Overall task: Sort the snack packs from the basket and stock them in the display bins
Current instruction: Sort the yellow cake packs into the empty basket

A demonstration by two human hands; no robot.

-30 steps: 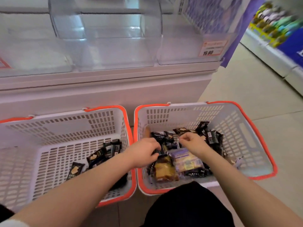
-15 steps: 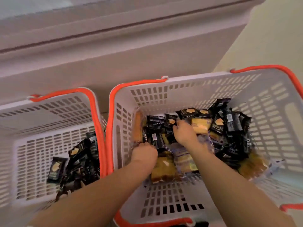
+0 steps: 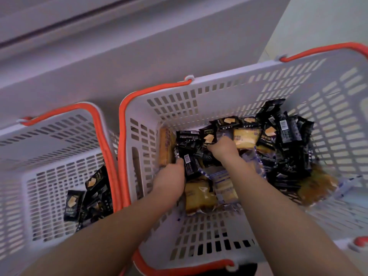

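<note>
Fingers of both hands are buried among black snack packs (image 3: 189,156), grip hidden.

Dim, purplish, blurred, wide-angle warp

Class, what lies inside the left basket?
The left basket holds only black snack packs piled against its right wall. Anything beneath the pile or the forearm is covered.
</note>
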